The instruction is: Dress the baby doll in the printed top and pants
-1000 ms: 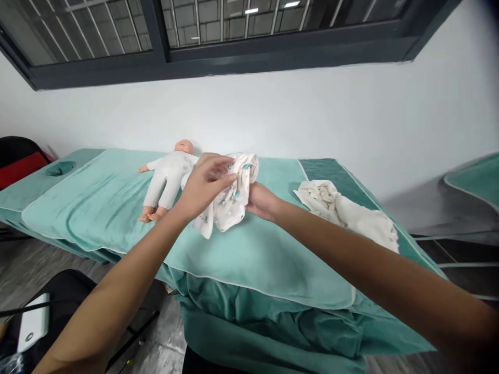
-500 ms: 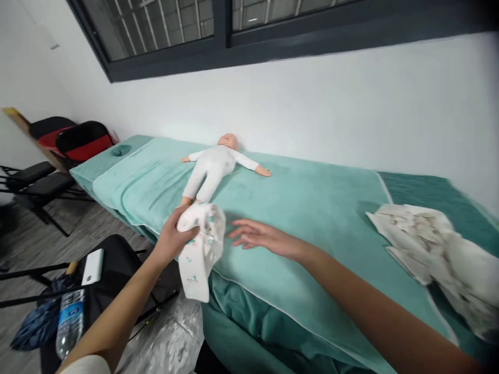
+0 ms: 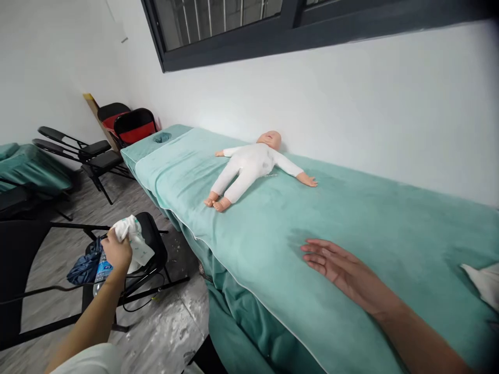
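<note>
At lower left, the left hand (image 3: 118, 253) is gripping the patterned white cloth (image 3: 133, 240) over the black chair (image 3: 155, 240); the open right hand (image 3: 338, 270) is hovering far rightward.

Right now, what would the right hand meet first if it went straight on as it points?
Probably the doll's feet or lower legs, across the green sheet. Depth is hard to judge: the right hand could pass over them or just to their near side.

Left hand (image 3: 117, 250) closed, arm extended down-left. Right hand (image 3: 337, 267) open, palm inward, fingers together, forearm angled in from lower right.
</note>
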`<state>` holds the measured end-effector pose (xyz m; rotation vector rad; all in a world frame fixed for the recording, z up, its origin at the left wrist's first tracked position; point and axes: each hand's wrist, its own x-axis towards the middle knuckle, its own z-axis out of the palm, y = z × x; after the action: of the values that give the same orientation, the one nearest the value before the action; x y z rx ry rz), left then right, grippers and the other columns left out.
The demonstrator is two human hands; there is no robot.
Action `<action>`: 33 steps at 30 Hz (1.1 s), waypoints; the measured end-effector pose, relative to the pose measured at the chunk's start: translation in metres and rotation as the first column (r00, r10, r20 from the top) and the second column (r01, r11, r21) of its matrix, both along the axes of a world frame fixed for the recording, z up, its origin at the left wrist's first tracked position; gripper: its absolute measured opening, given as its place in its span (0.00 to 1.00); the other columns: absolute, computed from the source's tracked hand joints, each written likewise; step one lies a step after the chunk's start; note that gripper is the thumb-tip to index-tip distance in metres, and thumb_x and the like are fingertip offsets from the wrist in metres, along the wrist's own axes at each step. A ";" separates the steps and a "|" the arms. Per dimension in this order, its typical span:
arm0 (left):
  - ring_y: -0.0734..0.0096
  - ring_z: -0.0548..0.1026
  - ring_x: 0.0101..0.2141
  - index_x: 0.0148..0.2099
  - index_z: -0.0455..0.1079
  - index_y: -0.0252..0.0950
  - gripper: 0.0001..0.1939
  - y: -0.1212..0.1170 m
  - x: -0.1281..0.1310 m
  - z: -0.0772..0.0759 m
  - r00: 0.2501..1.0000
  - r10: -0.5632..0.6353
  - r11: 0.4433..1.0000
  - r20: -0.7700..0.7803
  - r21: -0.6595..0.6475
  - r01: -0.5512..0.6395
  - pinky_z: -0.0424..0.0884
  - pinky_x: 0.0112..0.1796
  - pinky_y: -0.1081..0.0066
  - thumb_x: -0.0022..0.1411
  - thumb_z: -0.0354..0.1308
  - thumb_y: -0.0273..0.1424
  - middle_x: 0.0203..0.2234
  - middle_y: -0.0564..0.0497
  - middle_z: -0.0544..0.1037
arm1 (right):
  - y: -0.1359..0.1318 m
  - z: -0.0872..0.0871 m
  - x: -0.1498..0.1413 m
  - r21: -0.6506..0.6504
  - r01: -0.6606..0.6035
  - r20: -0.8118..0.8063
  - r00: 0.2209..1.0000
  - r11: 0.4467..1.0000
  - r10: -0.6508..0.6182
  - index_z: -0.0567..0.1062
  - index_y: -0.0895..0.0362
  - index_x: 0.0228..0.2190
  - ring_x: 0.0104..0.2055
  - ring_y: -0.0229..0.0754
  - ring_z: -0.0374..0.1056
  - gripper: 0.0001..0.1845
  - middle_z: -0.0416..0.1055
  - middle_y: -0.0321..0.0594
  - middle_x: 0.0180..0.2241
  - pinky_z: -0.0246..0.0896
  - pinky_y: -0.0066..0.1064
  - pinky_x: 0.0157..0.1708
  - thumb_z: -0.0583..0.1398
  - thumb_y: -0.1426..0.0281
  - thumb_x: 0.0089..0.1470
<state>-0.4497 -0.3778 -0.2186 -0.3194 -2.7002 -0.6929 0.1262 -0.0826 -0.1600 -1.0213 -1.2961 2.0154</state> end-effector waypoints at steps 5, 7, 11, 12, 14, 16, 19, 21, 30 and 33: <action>0.42 0.66 0.58 0.71 0.57 0.39 0.29 -0.007 -0.022 -0.027 0.993 -0.112 0.947 0.022 -0.299 0.113 0.69 0.51 0.48 0.69 0.47 0.34 0.62 0.33 0.61 | -0.004 0.000 0.002 0.026 0.020 -0.027 0.999 0.999 -0.019 0.82 0.50 0.44 0.49 0.48 0.74 0.22 0.78 0.46 0.48 0.73 0.42 0.53 0.70 0.52 0.52; 0.40 0.65 0.59 0.70 0.59 0.39 0.29 -0.007 -0.030 -0.039 0.972 -0.156 0.884 0.178 -0.414 0.217 0.68 0.51 0.43 0.68 0.47 0.31 0.63 0.33 0.62 | -0.006 0.000 0.003 0.047 0.009 -0.026 1.000 0.999 -0.008 0.81 0.50 0.45 0.49 0.48 0.74 0.22 0.77 0.46 0.48 0.73 0.42 0.53 0.70 0.52 0.52; 0.38 0.67 0.59 0.64 0.67 0.35 0.28 -0.004 -0.038 -0.055 0.909 -0.205 0.805 0.363 -0.466 0.367 0.69 0.51 0.39 0.61 0.53 0.29 0.59 0.30 0.68 | -0.009 0.001 0.004 0.085 -0.013 -0.009 1.000 0.996 0.014 0.81 0.49 0.45 0.47 0.48 0.74 0.21 0.77 0.46 0.47 0.72 0.43 0.53 0.69 0.52 0.54; 0.37 0.66 0.60 0.65 0.67 0.33 0.29 -0.003 -0.037 -0.058 0.909 -0.212 0.799 0.358 -0.473 0.372 0.67 0.51 0.37 0.62 0.53 0.30 0.60 0.29 0.67 | -0.009 0.002 0.003 0.092 -0.017 0.000 1.000 0.996 0.017 0.81 0.49 0.45 0.47 0.48 0.74 0.21 0.77 0.46 0.47 0.72 0.44 0.53 0.69 0.52 0.54; 0.37 0.61 0.64 0.67 0.63 0.32 0.29 -0.002 -0.032 -0.063 0.915 -0.239 0.786 0.324 -0.489 0.379 0.62 0.55 0.35 0.64 0.49 0.31 0.64 0.28 0.62 | -0.010 0.002 0.002 0.098 -0.021 0.010 1.000 0.995 0.020 0.81 0.49 0.44 0.47 0.49 0.74 0.20 0.77 0.46 0.47 0.72 0.45 0.54 0.69 0.52 0.54; 0.41 0.55 0.68 0.69 0.60 0.33 0.30 -0.005 -0.023 -0.069 0.909 -0.300 0.762 0.290 -0.500 0.411 0.56 0.61 0.36 0.67 0.47 0.33 0.69 0.31 0.57 | -0.010 0.003 0.002 0.101 -0.023 0.016 1.000 0.995 0.022 0.81 0.49 0.44 0.47 0.49 0.74 0.20 0.77 0.46 0.46 0.71 0.46 0.54 0.69 0.52 0.54; 0.46 0.51 0.71 0.70 0.59 0.38 0.31 -0.017 -0.010 -0.079 0.859 -0.430 0.644 0.278 -0.572 0.508 0.49 0.65 0.38 0.65 0.50 0.30 0.72 0.35 0.54 | -0.011 0.004 0.001 0.109 -0.032 0.032 0.999 0.994 0.028 0.81 0.49 0.44 0.48 0.50 0.73 0.21 0.77 0.46 0.45 0.70 0.48 0.54 0.69 0.51 0.53; 0.45 0.50 0.72 0.70 0.60 0.40 0.34 -0.030 -0.006 -0.083 0.835 -0.474 0.549 0.279 -0.648 0.528 0.48 0.65 0.36 0.62 0.51 0.25 0.73 0.37 0.53 | -0.011 0.005 0.001 0.113 -0.034 0.030 0.999 0.993 0.030 0.81 0.50 0.44 0.47 0.50 0.73 0.21 0.77 0.46 0.45 0.70 0.49 0.55 0.69 0.51 0.53; 0.52 0.52 0.72 0.67 0.65 0.44 0.36 -0.059 -0.006 -0.050 0.871 -0.436 0.424 0.224 -0.803 0.419 0.47 0.66 0.41 0.58 0.49 0.19 0.70 0.41 0.60 | -0.011 0.001 0.000 0.146 -0.051 0.012 0.999 0.988 0.049 0.80 0.51 0.44 0.47 0.50 0.73 0.22 0.77 0.47 0.46 0.69 0.48 0.54 0.67 0.50 0.55; 0.51 0.56 0.70 0.59 0.70 0.41 0.28 -0.057 -0.009 -0.053 0.902 -0.396 0.482 0.170 -0.798 0.362 0.51 0.65 0.40 0.57 0.49 0.21 0.67 0.39 0.65 | -0.016 0.016 0.003 0.227 -0.130 0.060 0.991 0.965 0.120 0.80 0.52 0.46 0.50 0.52 0.73 0.23 0.77 0.48 0.49 0.69 0.49 0.54 0.65 0.48 0.58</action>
<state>-0.4582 -0.4344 -0.2721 -1.1738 -2.7315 0.5796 0.1296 -0.0984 -0.1444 -0.9003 -1.6126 1.8844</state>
